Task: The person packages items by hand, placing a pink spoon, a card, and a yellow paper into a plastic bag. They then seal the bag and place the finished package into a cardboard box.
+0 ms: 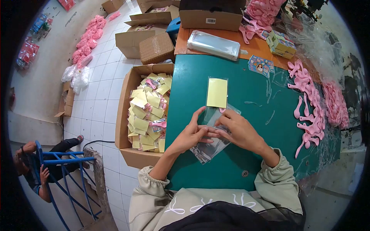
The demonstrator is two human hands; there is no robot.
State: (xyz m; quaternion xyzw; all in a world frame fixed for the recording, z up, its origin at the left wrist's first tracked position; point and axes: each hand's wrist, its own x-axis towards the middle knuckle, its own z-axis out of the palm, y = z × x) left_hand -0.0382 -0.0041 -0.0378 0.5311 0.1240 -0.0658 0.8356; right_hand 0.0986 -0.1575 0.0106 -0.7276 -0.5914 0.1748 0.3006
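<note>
At far left another person [29, 169] sits on the floor by a blue frame [69, 159]. A box [125, 104] against the table's left edge is full of packed yellow cards. On the green table [185, 88] the left hand [189, 136] and right hand [241, 131] meet over a clear bag [208, 150], which lies flat near the table's front edge, just in front of the person. Both hands pinch it: the left fingers are closed together on its upper part, the right fingers curl onto it from the other side, and the fingertips of the two hands touch. Just beyond the hands lies a card [217, 92], yellow, in a sleeve. Farther back rests a stack of bags [214, 45]. Pink pieces [310, 111] line the table's right side
</note>
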